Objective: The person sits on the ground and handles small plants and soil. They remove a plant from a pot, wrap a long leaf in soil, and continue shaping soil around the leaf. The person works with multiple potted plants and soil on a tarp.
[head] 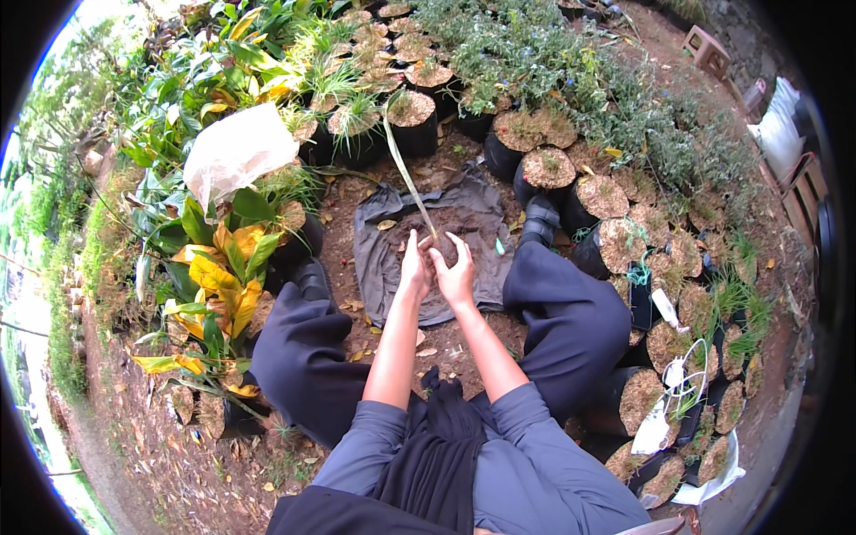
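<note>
Between my legs a dark plastic sheet [388, 284] lies spread on the ground, with loose brown soil [401, 234] on it. Above the sheet, my left hand [417, 266] and my right hand [455, 271] are cupped around a ball of dark soil [447, 247]. A long pale plant stem or leaf [409, 182] rises from the ball and leans away from me, up to the left. The ball's underside is hidden by my hands. Right of my right hand, a small green-and-white object [499, 247] rests on the sheet.
Black grow bags topped with straw-like mulch [548, 168] stand ahead and to my right. Leafy plants with yellowing leaves [231, 281] crowd the left, under a whitish plastic bag [241, 154]. A white cable with a plug [675, 374] lies across the bags at right.
</note>
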